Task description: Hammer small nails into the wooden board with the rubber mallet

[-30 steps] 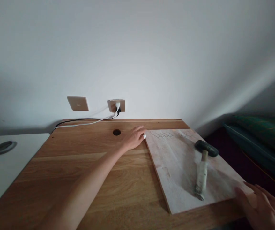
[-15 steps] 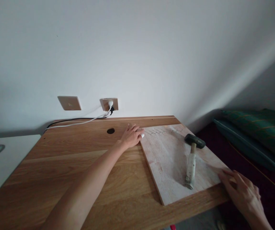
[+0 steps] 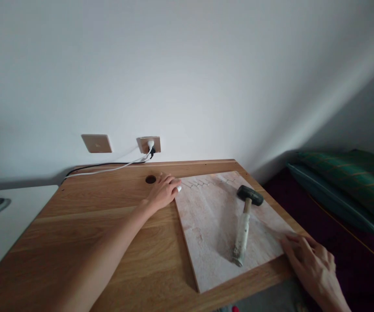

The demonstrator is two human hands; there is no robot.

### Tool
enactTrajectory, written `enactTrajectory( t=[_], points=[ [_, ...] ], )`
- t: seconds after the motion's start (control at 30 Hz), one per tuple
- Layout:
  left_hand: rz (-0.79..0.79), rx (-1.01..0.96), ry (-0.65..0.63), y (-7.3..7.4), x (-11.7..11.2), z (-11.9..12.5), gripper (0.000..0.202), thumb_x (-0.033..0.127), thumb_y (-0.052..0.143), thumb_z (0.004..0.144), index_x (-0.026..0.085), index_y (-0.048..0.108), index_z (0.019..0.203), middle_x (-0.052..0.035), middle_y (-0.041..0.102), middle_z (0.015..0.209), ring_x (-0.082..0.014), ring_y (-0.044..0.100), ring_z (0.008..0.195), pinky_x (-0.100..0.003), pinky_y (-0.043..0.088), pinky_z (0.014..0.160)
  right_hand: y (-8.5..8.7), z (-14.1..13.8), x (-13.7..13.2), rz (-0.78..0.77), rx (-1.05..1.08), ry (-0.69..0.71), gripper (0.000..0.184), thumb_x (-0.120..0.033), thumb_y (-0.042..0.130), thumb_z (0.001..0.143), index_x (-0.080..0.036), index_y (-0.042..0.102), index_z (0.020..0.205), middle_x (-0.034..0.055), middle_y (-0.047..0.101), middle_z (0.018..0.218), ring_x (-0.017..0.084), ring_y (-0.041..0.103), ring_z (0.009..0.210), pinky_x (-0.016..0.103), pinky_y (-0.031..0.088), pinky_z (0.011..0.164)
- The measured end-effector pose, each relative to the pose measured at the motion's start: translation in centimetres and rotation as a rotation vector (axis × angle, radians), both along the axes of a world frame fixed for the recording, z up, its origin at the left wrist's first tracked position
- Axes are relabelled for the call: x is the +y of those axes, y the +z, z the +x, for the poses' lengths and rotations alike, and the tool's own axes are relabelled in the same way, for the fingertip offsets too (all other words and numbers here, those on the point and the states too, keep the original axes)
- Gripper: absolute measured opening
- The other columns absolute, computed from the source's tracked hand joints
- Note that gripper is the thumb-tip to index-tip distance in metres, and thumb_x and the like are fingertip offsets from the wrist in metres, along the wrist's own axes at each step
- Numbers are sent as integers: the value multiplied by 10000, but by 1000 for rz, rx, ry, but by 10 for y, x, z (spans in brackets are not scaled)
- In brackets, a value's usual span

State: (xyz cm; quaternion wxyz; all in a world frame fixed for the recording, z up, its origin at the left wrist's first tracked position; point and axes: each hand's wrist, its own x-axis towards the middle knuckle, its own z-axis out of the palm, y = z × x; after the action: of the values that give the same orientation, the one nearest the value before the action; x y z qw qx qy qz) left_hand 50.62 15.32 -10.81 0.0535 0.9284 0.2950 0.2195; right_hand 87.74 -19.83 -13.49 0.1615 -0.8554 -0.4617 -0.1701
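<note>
A large pale, marbled tile point(image 3: 206, 234) lies flat on the wooden desk, with a row of zigzag marks near its far edge. My left hand point(image 3: 164, 190) grips the tile's far left corner. A small white thing shows at that hand's thumb, too small to make out. At the near right corner, my right hand point(image 3: 312, 260) has its thumb and fingers closed on the tile's edge. A rubber mallet point(image 3: 244, 225) rests on the tile between my hands, its black head to the far side and its whitish, worn handle toward me.
The wooden desk point(image 3: 109, 234) meets the wall and has a round cable hole point(image 3: 150, 179). White and black cables run to a wall socket point(image 3: 150, 144). Left stands a white surface point(image 3: 14, 225); right, green cushions point(image 3: 349, 182) lie on a dark purple cover.
The tile has slid left and toward me across the desk, carrying the mallet on it. Both my hands have moved along with it.
</note>
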Motion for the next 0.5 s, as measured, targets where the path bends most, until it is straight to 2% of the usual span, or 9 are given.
enactTrajectory(
  t=[0.17,0.3,0.5],
  points=[
    [58,19,-5,0,-9,-43,363,288,507,1031,216,670,1349,-113,661,1386,-315,442,1453,-617,249,1259,-9,-24,-2,32,5,64,467,-557,446,920,-209,722,1064,193,671,1165,416,632,1101,590,492,906],
    [67,29,37,5,-15,-80,338,322,514,1034,239,700,1303,-105,652,1411,-329,432,1460,-680,214,1244,-13,-49,1,56,6,142,429,-517,450,955,-218,720,1102,182,655,1205,387,632,1101,576,488,938],
    [57,8,114,10,-9,-128,334,378,484,1043,261,744,1219,-83,665,1406,-329,487,1412,-695,253,1214,-18,-89,1,93,-26,247,470,-551,413,1017,-234,746,1115,175,647,1210,356,672,1001,549,539,847]
  ],
)
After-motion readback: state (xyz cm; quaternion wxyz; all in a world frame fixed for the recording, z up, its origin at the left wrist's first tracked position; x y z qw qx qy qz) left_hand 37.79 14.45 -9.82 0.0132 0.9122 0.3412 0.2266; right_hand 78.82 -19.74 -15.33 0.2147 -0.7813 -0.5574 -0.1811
